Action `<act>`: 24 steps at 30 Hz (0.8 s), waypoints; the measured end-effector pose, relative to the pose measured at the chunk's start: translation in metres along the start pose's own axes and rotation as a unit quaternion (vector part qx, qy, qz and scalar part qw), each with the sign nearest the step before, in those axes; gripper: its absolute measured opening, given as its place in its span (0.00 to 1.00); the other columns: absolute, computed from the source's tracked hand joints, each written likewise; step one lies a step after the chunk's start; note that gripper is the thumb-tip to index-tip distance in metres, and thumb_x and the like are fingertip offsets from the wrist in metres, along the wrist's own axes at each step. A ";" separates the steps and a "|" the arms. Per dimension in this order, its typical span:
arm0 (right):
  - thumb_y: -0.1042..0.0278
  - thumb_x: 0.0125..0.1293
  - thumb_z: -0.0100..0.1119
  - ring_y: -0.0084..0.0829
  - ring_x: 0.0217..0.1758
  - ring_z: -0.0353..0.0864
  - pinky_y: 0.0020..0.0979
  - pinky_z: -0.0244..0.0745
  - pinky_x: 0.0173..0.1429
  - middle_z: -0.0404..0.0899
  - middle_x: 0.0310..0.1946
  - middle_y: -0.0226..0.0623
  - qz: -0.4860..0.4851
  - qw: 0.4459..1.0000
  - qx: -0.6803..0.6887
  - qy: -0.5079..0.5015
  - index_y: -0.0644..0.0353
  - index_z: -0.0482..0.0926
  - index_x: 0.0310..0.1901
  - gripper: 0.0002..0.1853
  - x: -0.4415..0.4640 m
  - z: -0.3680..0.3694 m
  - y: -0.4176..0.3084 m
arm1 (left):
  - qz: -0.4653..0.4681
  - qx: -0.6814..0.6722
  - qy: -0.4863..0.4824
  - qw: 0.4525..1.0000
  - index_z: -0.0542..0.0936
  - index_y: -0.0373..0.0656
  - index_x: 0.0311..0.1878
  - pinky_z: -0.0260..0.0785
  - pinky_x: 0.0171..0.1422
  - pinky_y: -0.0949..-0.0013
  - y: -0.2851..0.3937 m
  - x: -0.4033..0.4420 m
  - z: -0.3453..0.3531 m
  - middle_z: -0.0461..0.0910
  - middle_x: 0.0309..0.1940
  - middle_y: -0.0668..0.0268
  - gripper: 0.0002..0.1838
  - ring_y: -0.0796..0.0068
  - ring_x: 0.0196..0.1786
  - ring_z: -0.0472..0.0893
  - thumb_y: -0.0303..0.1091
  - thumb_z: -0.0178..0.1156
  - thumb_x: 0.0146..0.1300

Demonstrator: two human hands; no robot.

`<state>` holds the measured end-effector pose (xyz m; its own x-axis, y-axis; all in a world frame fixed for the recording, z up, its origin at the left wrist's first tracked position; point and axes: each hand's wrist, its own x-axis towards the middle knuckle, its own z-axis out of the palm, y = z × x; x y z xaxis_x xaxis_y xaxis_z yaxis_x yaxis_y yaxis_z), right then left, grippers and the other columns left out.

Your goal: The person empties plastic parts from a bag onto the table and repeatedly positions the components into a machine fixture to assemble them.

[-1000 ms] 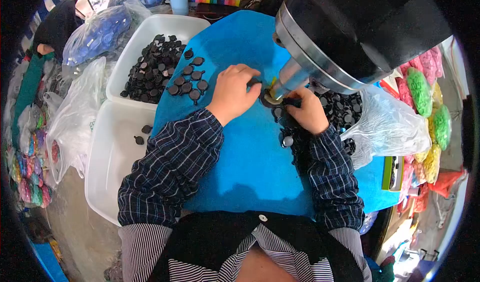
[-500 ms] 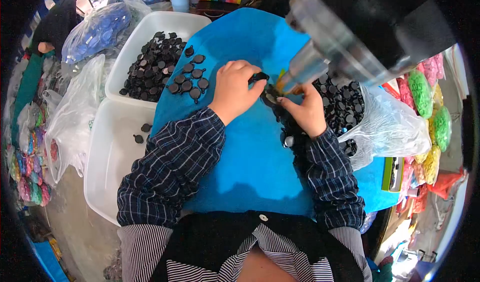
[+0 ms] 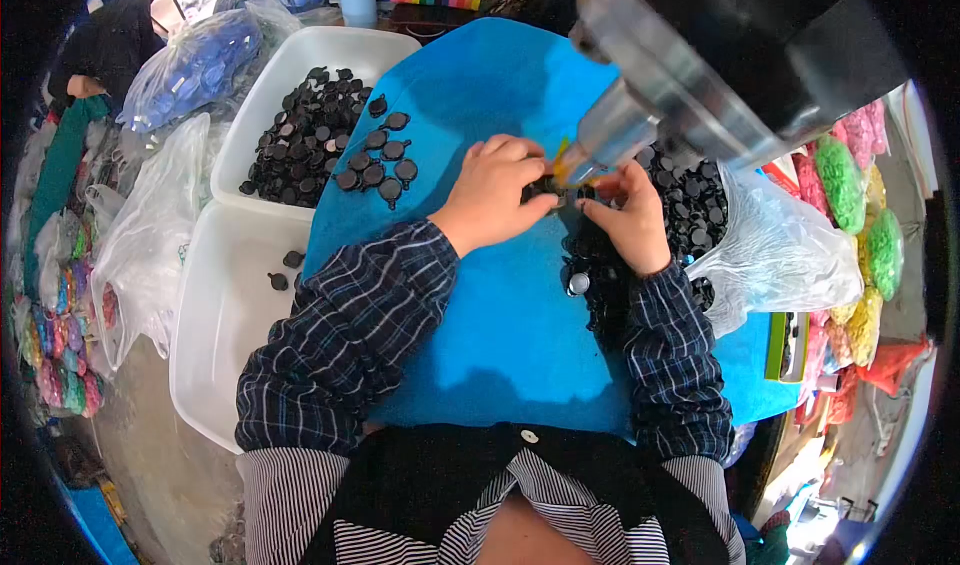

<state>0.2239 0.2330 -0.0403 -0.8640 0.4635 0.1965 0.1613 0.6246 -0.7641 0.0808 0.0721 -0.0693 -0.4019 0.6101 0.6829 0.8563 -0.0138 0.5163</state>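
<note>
My left hand [image 3: 500, 193] is closed, thumb and fingers pinching a black round cap [image 3: 540, 187] at the tip of the metal machine head [image 3: 615, 130]. Much of that cap is hidden by the fingers. Just right of the tip, my right hand [image 3: 636, 217] has its thumb and fingertips drawn together. Something small and dark shows by them, too covered to make out. Below, a dark heap of black pieces [image 3: 605, 300] runs along the blue work surface [image 3: 480, 325], with a shiny round piece [image 3: 578, 284] on it.
Several black caps with small tabs [image 3: 373, 175] lie left of my left hand. A white tub [image 3: 228, 160] holds many more; a second white tub [image 3: 195, 335] holds a few. At right, black caps [image 3: 690, 205] spill from a clear plastic bag [image 3: 785, 250].
My left hand has moved right, bringing its black cap to the machine tip. My right hand has shifted slightly right, away from the piece it held under the tip.
</note>
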 end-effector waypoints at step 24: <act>0.74 0.46 0.71 0.35 0.43 0.78 0.34 0.70 0.49 0.78 0.37 0.37 -0.180 0.950 -0.225 -0.124 0.61 0.77 0.39 0.16 -0.018 -0.018 -0.014 | -0.093 -0.006 0.004 0.996 0.84 0.43 0.41 0.64 0.59 0.53 -0.016 -0.001 -0.010 0.80 0.45 0.60 0.13 0.57 0.53 0.75 0.37 0.66 0.53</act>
<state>0.2459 0.2278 -0.0220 -0.9785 0.0411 0.2023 -0.0273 0.9455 -0.3244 0.0642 0.0634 -0.0729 -0.5555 0.5969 0.5789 0.7628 0.0888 0.6405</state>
